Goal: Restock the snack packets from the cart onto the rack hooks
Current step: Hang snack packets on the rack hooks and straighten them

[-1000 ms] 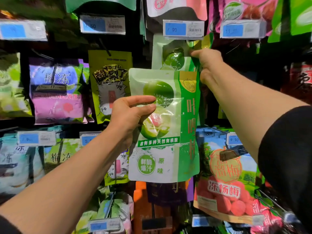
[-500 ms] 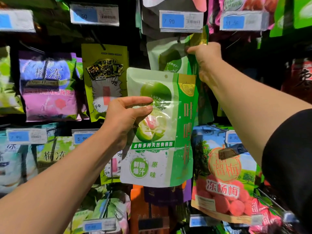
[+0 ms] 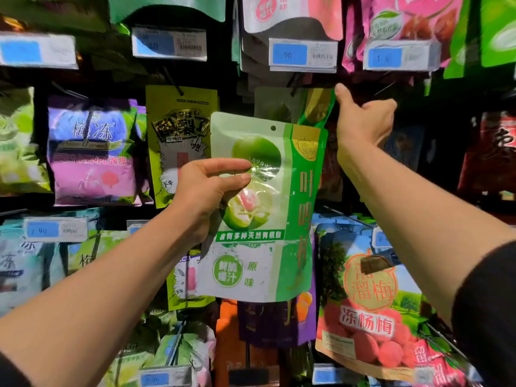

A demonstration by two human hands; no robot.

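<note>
The left hand [image 3: 206, 188] pinches a green plum packet [image 3: 268, 208] just below the rack hook [image 3: 296, 89] — hole uppermost, ready to thread — while the right hand [image 3: 363, 118] grips the hung packets [image 3: 318, 107] there, seemingly steadying them.

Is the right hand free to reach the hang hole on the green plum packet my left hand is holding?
Probably not yet: the right hand is gripping the hanging packet behind. The hole itself is uncovered, since the left hand pinches the green plum packet lower down.

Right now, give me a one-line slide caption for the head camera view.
Left hand holds a green plum snack packet before the rack while the right hand grips the hanging packet behind it.
</note>
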